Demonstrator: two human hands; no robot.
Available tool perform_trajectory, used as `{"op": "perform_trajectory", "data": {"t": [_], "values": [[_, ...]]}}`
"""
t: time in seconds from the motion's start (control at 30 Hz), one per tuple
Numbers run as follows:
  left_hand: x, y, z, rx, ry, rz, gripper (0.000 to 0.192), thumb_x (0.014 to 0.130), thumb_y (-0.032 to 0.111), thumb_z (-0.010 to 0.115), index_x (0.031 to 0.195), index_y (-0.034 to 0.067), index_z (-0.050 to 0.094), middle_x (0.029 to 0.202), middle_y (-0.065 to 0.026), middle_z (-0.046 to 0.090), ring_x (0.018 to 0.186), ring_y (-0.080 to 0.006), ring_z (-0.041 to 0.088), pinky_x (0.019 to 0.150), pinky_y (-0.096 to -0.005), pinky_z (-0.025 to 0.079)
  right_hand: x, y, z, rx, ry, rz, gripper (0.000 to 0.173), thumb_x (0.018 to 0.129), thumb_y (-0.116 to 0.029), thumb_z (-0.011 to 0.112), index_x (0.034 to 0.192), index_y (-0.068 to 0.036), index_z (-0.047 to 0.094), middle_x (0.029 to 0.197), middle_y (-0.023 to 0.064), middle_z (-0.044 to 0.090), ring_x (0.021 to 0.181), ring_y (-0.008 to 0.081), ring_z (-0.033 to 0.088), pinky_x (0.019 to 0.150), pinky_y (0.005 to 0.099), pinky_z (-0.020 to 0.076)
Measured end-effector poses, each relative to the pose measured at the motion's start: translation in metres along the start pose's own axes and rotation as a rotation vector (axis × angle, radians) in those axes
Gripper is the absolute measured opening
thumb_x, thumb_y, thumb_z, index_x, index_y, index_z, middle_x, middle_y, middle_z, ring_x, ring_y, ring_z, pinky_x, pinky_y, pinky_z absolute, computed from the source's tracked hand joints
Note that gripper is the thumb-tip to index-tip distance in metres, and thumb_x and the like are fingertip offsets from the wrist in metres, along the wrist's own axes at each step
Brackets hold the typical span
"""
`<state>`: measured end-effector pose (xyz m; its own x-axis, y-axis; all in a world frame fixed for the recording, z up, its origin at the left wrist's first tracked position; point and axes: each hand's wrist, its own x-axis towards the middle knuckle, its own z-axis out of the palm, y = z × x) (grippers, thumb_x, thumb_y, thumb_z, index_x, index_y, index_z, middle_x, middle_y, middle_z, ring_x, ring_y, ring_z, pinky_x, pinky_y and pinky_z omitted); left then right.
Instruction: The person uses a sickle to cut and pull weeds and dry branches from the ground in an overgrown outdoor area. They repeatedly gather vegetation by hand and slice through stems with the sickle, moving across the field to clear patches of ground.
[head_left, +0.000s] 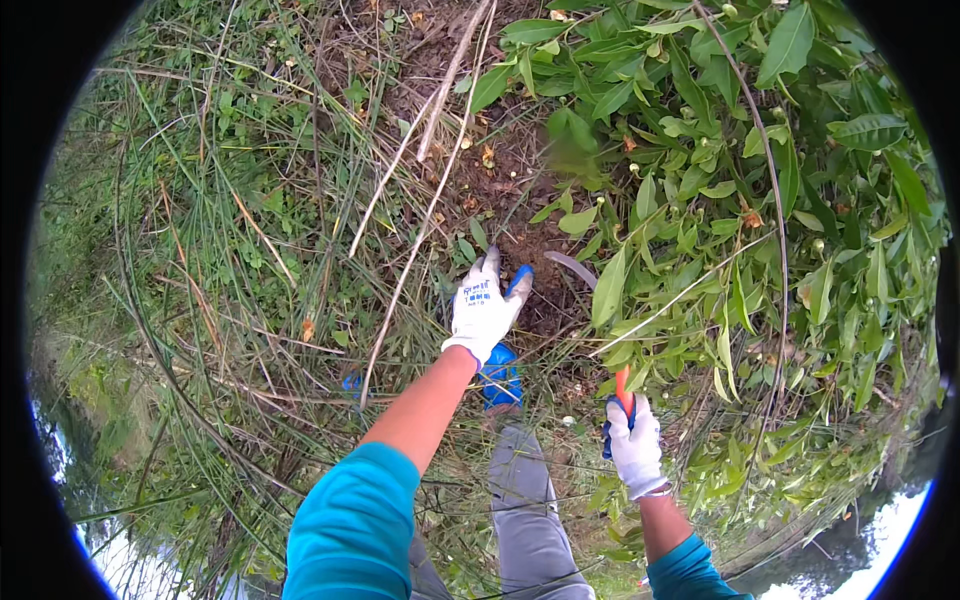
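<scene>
My right hand (634, 446), in a white and blue work glove, is closed around the orange handle (624, 390) of a sickle. Its curved blade (574, 268) points up and left over bare soil, partly hidden behind leaves. My left hand (484, 304), gloved alike, reaches low over the grass at the edge of the soil (540, 300). Its thumb stands apart from its fingers, and I see nothing held in it. Green grass stems (450, 285) lie beside that hand. Just below its wrist shows a blue shoe (501, 379) on my foot.
A leafy bush (697, 172) with round buds fills the right side, its leaves overhanging the sickle. Tall grass and weeds (240, 195) cover the left. Long dry stalks (420, 240) slant across the middle, and a bent stem (772, 157) arches through the bush. Fallen orange-brown blossoms (488, 156) dot the soil.
</scene>
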<state>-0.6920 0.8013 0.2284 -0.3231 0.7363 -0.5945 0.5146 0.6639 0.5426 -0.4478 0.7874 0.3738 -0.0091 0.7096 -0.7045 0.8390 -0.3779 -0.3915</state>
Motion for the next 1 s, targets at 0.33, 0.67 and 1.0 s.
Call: {"op": "perform_trajectory", "data": {"t": [0.33, 0.67, 1.0], "values": [[0.036, 0.046, 0.054, 0.788, -0.172, 0.458, 0.041, 0.091, 0.014, 0.043, 0.130, 0.023, 0.049, 0.138, -0.0140, 0.038, 0.118, -0.0339, 0.046, 0.092, -0.0430, 0.042, 0.018, -0.006, 0.003, 0.713, -0.026, 0.253, 0.020, 0.092, -0.024, 0.055, 0.100, -0.007, 0.048, 0.064, -0.0007, 0.047, 0.050, 0.0081, 0.047, 0.038, 0.0240, 0.0415], [0.046, -0.026, 0.021, 0.382, 0.070, 0.733, 0.018, 0.080, 0.022, 0.059, 0.089, 0.007, 0.064, 0.132, -0.0104, 0.045, 0.118, -0.0307, 0.044, 0.093, -0.0414, 0.041, 0.079, 0.118, 0.042, -0.307, 0.038, -0.183, 0.014, 0.091, -0.019, 0.054, 0.091, -0.006, 0.054, 0.074, 0.0020, 0.056, 0.061, 0.0120, 0.051, 0.057, 0.0288, 0.0436], [-0.045, -0.017, 0.080, 0.556, -0.397, 0.495, 0.044, 0.080, 0.044, 0.055, 0.106, 0.009, 0.057, 0.086, -0.0082, 0.059, 0.080, -0.0221, 0.058, 0.072, -0.0341, 0.043, 0.005, 0.071, -0.006, -0.185, -0.162, 0.349, 0.029, 0.090, -0.031, 0.056, 0.093, -0.002, 0.053, 0.063, 0.0098, 0.055, 0.055, 0.0220, 0.055, 0.052, 0.0356, 0.0438]]}}
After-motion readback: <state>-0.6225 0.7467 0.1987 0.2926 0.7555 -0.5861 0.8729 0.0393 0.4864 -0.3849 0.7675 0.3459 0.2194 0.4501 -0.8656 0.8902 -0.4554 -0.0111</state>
